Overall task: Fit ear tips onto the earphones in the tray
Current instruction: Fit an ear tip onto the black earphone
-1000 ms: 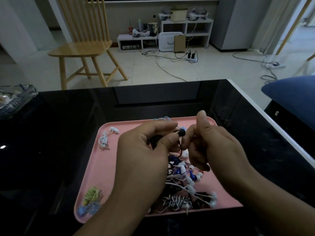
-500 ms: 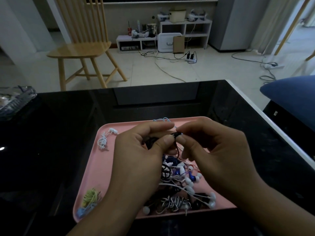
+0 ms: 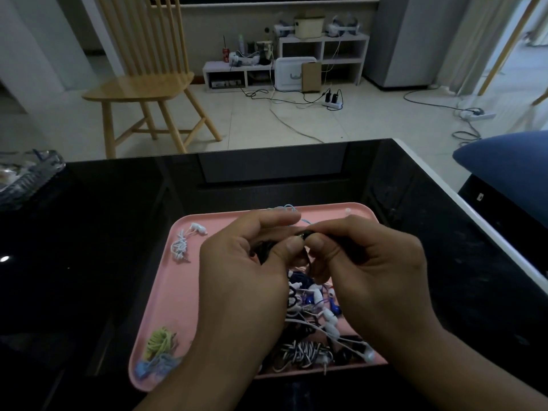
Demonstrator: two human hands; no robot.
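both hands meet above the far half of a pink tray (image 3: 166, 292) that sits on a glossy black table (image 3: 89, 232). the left hand (image 3: 249, 271) has its fingers curled, thumb and forefinger pinching a small black earphone (image 3: 305, 233), with a dark bundle of its cord tucked in the palm. the right hand (image 3: 373, 268) comes in from the other side, its thumb and forefinger pinched on the same black piece, so the fingertips of the two hands are touching; whether an ear tip sits between them is too small to tell. under the hands, in the near right part of the tray, lies a tangled pile of earphones (image 3: 320, 318), white and blue ones mixed, with a black-and-white striped cord (image 3: 302, 353) at the near edge. a coiled white earphone (image 3: 185, 241) lies alone in the far left corner of the tray, and a yellow-green cord bundle (image 3: 160, 342) rests just beside a light blue one (image 3: 154, 364) in the near left corner. a thin light blue cord (image 3: 286, 207) shows at the far rim. beyond the table stands a wooden chair (image 3: 142, 84) on a pale tiled floor.
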